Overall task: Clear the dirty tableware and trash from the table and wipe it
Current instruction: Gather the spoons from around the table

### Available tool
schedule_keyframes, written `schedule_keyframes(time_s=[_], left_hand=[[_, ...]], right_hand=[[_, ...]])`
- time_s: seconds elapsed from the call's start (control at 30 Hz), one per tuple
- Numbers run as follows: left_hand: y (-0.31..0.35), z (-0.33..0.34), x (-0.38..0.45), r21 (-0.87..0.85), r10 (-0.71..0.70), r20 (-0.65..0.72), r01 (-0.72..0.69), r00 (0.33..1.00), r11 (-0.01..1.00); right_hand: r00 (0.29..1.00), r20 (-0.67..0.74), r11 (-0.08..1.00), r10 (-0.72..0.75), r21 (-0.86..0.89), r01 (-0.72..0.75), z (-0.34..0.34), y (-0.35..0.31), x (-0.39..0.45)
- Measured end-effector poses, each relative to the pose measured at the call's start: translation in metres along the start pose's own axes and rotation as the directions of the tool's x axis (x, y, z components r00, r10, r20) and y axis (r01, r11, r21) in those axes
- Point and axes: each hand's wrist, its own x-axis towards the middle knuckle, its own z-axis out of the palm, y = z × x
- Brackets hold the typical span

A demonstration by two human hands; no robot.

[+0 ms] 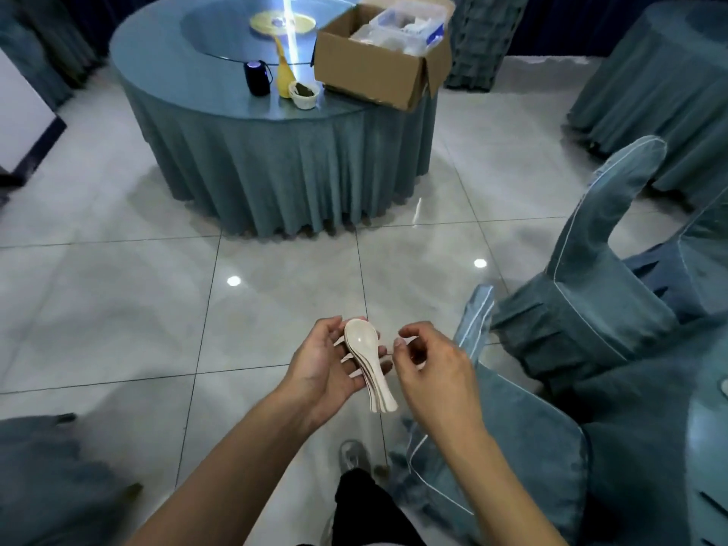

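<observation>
Cream spoons (368, 360), teal tablecloth (283, 167), brown cardboard box (370, 72), pale grey floor tiles (118, 309)

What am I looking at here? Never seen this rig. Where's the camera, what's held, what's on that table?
There is no machine: a person wears one wide-angle camera on the head, looking forward and down, so the two forearms at the bottom are their own. The left hand holds a nested stack of pale soup spoons. The right hand is beside the stack with fingers curled; whether it pinches anything is unclear. Ahead stands a round table with a teal skirt. On it are an open cardboard box of plastic containers, a small black speaker, a yellow spoon-like object and a small white bowl. Covered chairs stand at right.
</observation>
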Motion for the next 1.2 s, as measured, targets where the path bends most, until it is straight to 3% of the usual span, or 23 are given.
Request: schedule_keyframes(time_s=[0.13,0.23,0.47,0.7,0.93,1.2], left_hand=[[0.043,0.004,0.034,0.005,0.009,-0.045,-0.008,0.999,1.0],[0.075,0.019,0.07,0.048,0.005,-0.044,-0.003,0.999,0.999],[0.148,0.095,0.162,0.319,-0.068,0.017,0.059,0.998,0.946],[0.184,0.182,0.241,0.39,-0.138,0.071,0.1,0.988,0.916],[0.197,0.288,0.341,0.483,-0.236,0.143,0.14,0.961,0.864],[0.236,0.426,0.47,0.614,-0.376,0.223,0.169,0.899,0.771]], right_hand=[[0.981,-0.05,0.949,-0.188,-0.267,0.168,0.021,0.007,0.057],[0.978,-0.057,0.925,-0.2,-0.339,0.169,0.033,0.018,0.105],[0.99,-0.121,0.94,-0.074,-0.34,0.029,0.033,0.044,0.22],[0.982,-0.165,0.925,0.091,-0.35,-0.145,0.001,0.073,0.299],[0.917,-0.336,0.887,0.214,-0.326,-0.326,-0.041,0.131,0.386],[0.831,-0.437,0.798,0.344,-0.33,-0.504,-0.09,0.174,0.524]])
